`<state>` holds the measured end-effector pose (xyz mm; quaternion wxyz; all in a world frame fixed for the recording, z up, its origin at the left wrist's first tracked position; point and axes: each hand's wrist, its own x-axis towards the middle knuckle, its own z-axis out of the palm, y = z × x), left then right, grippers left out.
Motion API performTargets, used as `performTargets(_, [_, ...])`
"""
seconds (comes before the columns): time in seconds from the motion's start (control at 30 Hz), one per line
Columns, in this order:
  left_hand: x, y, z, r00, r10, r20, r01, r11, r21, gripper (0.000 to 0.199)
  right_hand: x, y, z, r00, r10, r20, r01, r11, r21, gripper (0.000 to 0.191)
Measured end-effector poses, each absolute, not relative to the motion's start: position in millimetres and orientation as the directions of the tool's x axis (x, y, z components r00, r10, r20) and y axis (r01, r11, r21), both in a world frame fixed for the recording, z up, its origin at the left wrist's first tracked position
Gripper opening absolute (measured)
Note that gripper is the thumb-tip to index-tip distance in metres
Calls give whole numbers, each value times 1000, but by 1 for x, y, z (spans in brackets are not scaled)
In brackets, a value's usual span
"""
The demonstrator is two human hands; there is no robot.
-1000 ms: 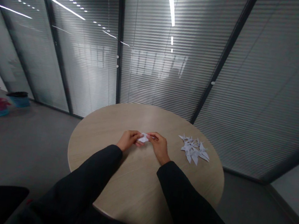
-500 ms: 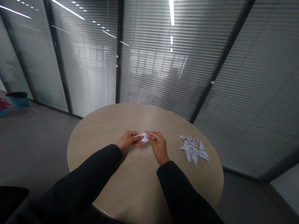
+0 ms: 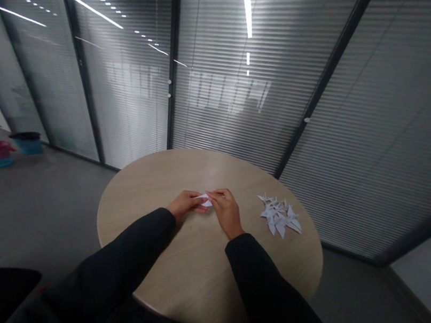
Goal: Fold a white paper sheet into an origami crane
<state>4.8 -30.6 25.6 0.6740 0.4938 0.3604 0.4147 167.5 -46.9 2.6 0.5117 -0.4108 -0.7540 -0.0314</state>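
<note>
Head view, and both hands are at the middle of the round wooden table (image 3: 182, 275), working on one small piece of folded white paper (image 3: 205, 201)! The left hand (image 3: 185, 203) has it from the left, fingers curled, thumb on top, the paper pinched between them. In from the right comes the right hand (image 3: 226, 209), fingers bent and bunched close together, tips on the paper's right side, covering part of it; how firmly they grip, I cannot tell. The two hands are right beside each other, dark sleeves (image 3: 262, 282) reaching in from the near side. Over on the right of the table, well apart from the hands, there's a loose cluster of pointed white paper shapes (image 3: 281, 215), overlapping one another. On the far side stand glass panels with blinds (image 3: 229, 126); off to the left, on the floor, two blue bins (image 3: 28, 146), one lined red, the other black.
</note>
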Motion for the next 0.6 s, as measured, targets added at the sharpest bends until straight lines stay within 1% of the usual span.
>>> performTargets(0.13, [4,-29,25,409,907,-98,-216,201,955,7,169,-48,4,-208,543,814,716,652,-252,23])
performTargets(0.27, [4,-31,27,412,903,-123,-231,234,944,7,170,-50,7,-251,528,811,735,649,-195,24])
performTargets(0.37, [4,-33,28,410,900,-146,-223,255,941,6,170,-50,8,-260,509,821,728,662,-179,22])
performTargets(0.5, [5,-34,29,407,900,-157,-213,261,942,6,169,-50,8,-247,488,837,697,689,-196,17])
performTargets(0.6, [6,-34,30,430,890,-152,-214,264,940,8,169,-50,8,-234,486,842,686,696,-211,17])
